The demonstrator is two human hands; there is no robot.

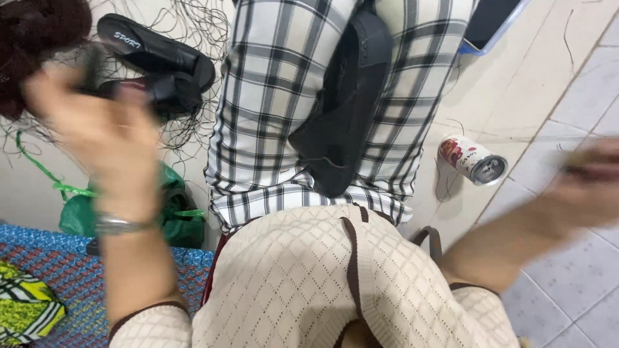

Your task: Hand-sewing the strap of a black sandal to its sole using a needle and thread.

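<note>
My left hand [97,125] is raised at the upper left and smeared by motion. It is close to a mass of dark reddish hair [35,38], and a silver watch [119,225] sits on its wrist. Something dark shows by its fingers, but I cannot tell if it is held. My right hand [590,171] is stretched out to the far right over the tiled floor, also blurred, with a thin dark streak at its fingers. A black shoe [345,109] lies on the plaid trousers [271,96] in front of me.
Black sandals [155,58] lie among loose dark threads at the top left. A drink can [474,160] lies on its side on the tiles [567,283]. There is a green bag [171,216] by a blue patterned mat [58,270], and a dark flat device [490,22] at the top.
</note>
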